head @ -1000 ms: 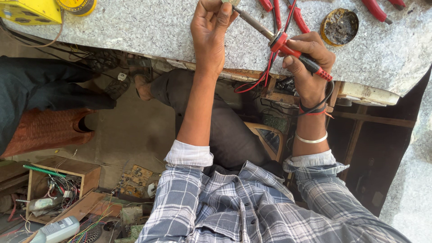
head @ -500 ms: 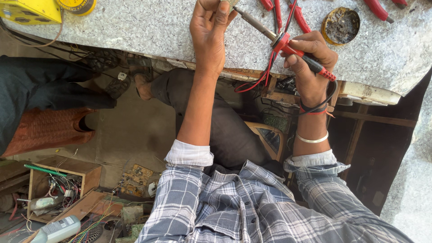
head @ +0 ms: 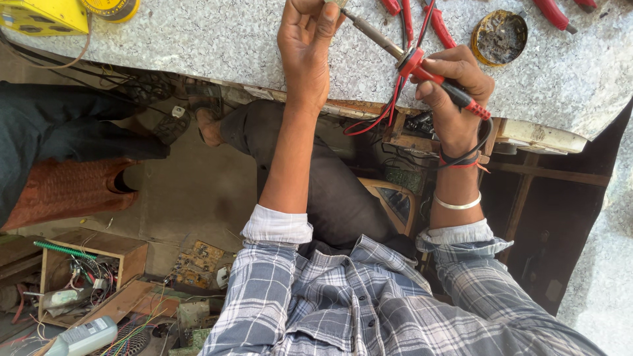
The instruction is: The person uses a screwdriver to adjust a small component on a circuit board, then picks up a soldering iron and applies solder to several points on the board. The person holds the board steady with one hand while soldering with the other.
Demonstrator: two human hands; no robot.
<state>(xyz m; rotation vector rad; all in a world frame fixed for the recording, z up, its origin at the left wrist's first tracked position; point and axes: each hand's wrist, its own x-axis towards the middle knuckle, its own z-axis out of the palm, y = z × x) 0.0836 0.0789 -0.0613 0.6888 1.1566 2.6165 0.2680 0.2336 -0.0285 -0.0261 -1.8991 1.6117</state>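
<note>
My right hand (head: 455, 99), in the upper right of the frame, is closed around the red and black handle of a soldering iron (head: 409, 59), whose metal shaft slants up and left toward the top edge. Its tip runs to where my left hand (head: 306, 46) sits at top centre. That left hand lies over the speckled grey stone surface (head: 198, 46) with the fingers curled inward; they seem to pinch something small at the very top edge, but it is cut off by the frame and I cannot tell what it is or how firmly I hold it. Red and black wires (head: 389, 109) hang from near the iron down over the front edge of the surface. Just right of the iron, on the surface, stands a round open tin (head: 499, 36) with dark residue inside. Red-handled tools (head: 438, 23) lie along the top edge near it. In the upper left corner sits a yellow box (head: 46, 14). At the left edge, another person's dark sleeve (head: 59, 125) reaches in below the surface. At lower left, on the floor, a wooden box (head: 92, 264) holds loose wires and parts
</note>
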